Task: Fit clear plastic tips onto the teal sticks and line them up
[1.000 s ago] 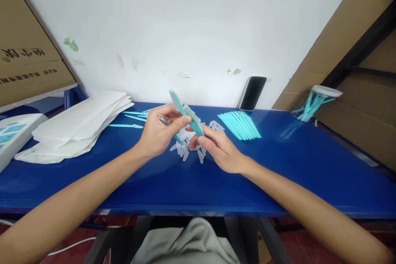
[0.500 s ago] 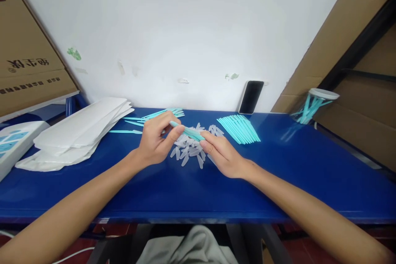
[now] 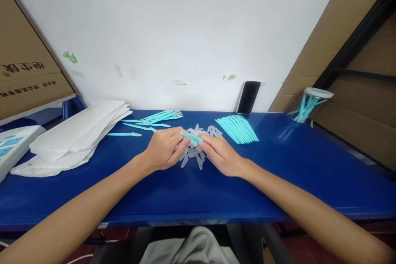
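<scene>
My left hand [image 3: 163, 148] and my right hand [image 3: 218, 152] meet over the middle of the blue table [image 3: 278, 173]. Both pinch a short teal plastic stick [image 3: 191, 137] between their fingertips, held low and nearly level. Right under the hands lies a heap of small clear plastic caps [image 3: 198, 148]. A neat fan of teal sticks [image 3: 237, 128] lies just right of my right hand. Loose teal sticks [image 3: 157, 117] are scattered behind my left hand.
A stack of white sheets [image 3: 74, 134] lies at the left, with a white box [image 3: 12, 148] at the far left edge. A black phone [image 3: 248, 97] leans on the white wall. A clear jar of teal sticks [image 3: 306, 105] stands at the right beside cardboard boxes [image 3: 349, 49].
The hands have come down from chest height to just above the caps. The teal stick, earlier tilted up and standing clear of the fingers, now lies level and mostly covered between both hands.
</scene>
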`<state>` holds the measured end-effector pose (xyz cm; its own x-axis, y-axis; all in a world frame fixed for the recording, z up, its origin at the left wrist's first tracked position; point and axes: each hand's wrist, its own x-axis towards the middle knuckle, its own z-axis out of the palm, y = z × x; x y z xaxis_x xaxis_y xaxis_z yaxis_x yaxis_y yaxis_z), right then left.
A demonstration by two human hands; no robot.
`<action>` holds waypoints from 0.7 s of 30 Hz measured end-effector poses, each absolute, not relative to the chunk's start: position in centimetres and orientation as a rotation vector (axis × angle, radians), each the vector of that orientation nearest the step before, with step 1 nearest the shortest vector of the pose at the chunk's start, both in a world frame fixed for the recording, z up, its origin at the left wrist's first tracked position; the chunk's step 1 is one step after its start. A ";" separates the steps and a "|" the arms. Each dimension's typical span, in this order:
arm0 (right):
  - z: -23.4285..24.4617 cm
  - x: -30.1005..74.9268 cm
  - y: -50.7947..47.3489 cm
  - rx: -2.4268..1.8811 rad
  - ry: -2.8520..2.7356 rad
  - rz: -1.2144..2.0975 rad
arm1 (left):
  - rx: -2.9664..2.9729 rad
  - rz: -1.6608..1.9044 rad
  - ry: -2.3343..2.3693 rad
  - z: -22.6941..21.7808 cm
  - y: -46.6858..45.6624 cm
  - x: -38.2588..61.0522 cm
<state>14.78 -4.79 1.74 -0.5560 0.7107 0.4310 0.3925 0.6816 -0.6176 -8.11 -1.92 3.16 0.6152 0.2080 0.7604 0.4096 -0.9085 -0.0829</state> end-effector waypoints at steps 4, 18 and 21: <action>2.0 15.1 -4.9 -0.939 -2.225 0.523 | -2.577 -1.109 -0.503 2.9 -1.5 -8.3; 1.7 15.8 -4.0 -0.863 -2.281 0.321 | -2.626 -1.096 -0.570 2.4 -0.5 -9.3; 1.8 15.8 -4.2 -0.882 -2.265 0.297 | -2.757 -1.144 -0.682 2.1 -0.8 -9.1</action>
<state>15.81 -4.21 1.79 -0.5399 0.6671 0.5134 0.5121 0.7443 -0.4286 -9.15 -0.76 2.12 0.6223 0.3707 0.6895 0.4302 -0.8978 0.0944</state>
